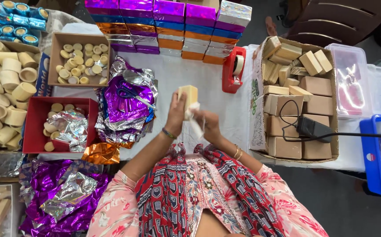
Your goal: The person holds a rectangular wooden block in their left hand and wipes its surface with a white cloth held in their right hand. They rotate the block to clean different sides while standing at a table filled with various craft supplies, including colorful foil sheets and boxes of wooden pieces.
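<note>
From the head camera, the left hand [176,115] is gripping a tan rectangular soap bar [189,97] upright above the white table cover [190,70], fingers closed round its lower end so the upper faces stay exposed. The right hand [208,124] is sitting just beside it, pinching a white cloth [194,115] that is touching the bar's lower edge; it seems to be wiping the bar, though the contact is partly hidden.

A cardboard box of similar bars [293,103] is lying within easy reach of the right hand, with a black adapter and cable [312,128] resting across it. By the left hand, a heap of purple and silver foil sheets [126,103] is carrying scissors [131,94] on top, kept handy beside the work. Stacked foil-covered boxes [168,26] are lining the far edge, beside a red tape dispenser [234,70].
</note>
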